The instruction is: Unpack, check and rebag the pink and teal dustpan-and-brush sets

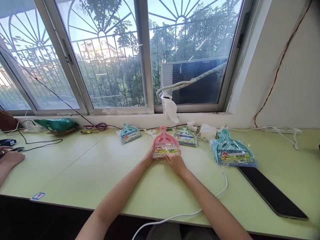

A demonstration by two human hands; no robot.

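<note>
Pink dustpan set [163, 136] is held in the grip of left hand [150, 154] and right hand [176, 163].

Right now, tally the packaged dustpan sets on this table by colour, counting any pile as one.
Pink pack: 1
Teal packs: 2, the left one and the right-hand pile, whose exact number I can't tell
Light green pack: 1
Total: 4
</note>
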